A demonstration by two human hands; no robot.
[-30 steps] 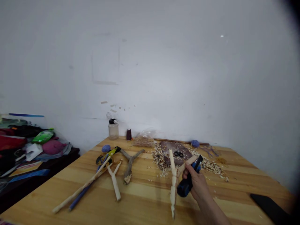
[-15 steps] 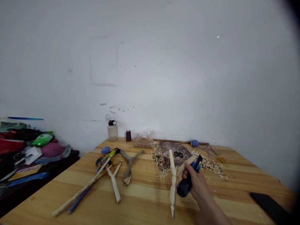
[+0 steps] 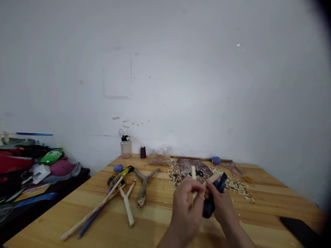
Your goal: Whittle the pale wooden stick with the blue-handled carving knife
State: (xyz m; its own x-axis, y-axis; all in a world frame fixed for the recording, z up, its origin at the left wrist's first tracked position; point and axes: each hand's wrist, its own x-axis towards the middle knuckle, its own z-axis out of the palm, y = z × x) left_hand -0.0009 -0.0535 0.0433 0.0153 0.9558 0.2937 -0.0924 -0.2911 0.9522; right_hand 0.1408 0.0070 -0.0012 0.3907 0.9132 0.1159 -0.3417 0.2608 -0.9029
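Note:
My right hand (image 3: 222, 203) is closed round a black and blue tool (image 3: 209, 206), whose exact kind I cannot make out. Its thumb and fingers also pinch one arm of a peeled forked stick (image 3: 193, 172). My left hand (image 3: 186, 206), slightly blurred, is curled round the stick near its fork and hides most of the stem. Behind the hands, black-handled scissors (image 3: 199, 173) lie on a dark brown sheet (image 3: 184, 165) strewn with wood shavings (image 3: 175, 175).
To the left lie a smaller peeled fork (image 3: 127, 207), a bark-covered fork (image 3: 143, 187) and long sticks (image 3: 90, 215). A clear bottle (image 3: 126, 148), dark thread spool (image 3: 143, 152) and plastic bag (image 3: 160, 157) stand towards the wall. A black flat object (image 3: 297, 229) is at right.
My left hand has come into view from below and closed at the forked stick. The right hand keeps its hold on the stick and tool. The view has shifted slightly.

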